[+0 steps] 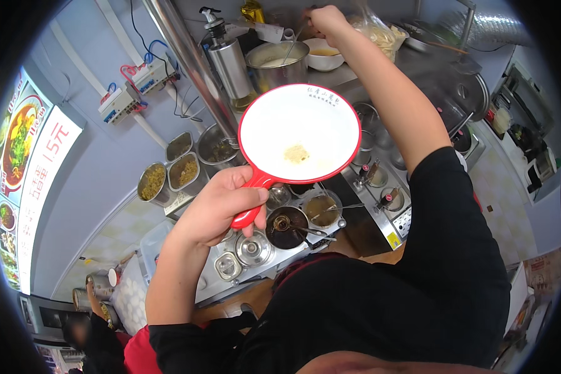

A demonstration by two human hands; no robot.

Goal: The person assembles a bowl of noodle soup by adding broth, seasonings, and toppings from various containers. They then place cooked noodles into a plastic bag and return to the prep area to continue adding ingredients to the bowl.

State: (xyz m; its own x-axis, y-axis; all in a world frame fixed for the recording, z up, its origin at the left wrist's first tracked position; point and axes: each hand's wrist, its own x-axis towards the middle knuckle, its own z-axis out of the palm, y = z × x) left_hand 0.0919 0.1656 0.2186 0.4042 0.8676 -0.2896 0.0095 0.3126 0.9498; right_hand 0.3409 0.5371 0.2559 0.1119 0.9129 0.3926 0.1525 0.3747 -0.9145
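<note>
My left hand grips the red handle of a white bowl with a red rim and printed writing inside. A small patch of beige powder lies low on the bowl's inner surface. Stretched out to the back of the counter, my right hand is closed around the handle of a metal ladle or spoon. Its lower end dips into whitish contents in a steel pot. Just right of that pot stands a white bowl of yellowish liquid.
A steel pump bottle and an upright metal pole stand to the left. Containers of chopped food sit below them. Nearer me are a pot of dark liquid and burners. Another person is at lower left.
</note>
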